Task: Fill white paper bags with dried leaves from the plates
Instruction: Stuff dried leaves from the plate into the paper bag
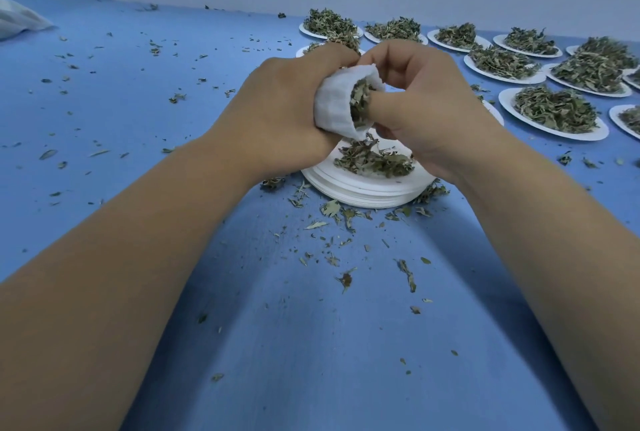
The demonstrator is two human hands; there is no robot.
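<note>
Mid-fill. Clutching white paper bag (330,106) in left hand (277,112), fingers curled; right hand (427,112) pinching mouth, thumbing dried leaves (360,99) in. Near plate (363,188) almost empty; full plates (554,133) left, 2 o'clock.

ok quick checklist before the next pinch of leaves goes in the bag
1. Grip of the left hand on the white bag: ok, fingers curled round it.
2. Bag mouth open: ok, leaves show inside.
3. Free right hand: not ok, one finger is pushed into the mouth.
4. Supply: ok, a small pile of leaves lies on the stack of plates below the bag.
5. Room left in the bag: cannot tell.
6. Tidy blue table: not ok, loose leaves lie round the stack.
</note>
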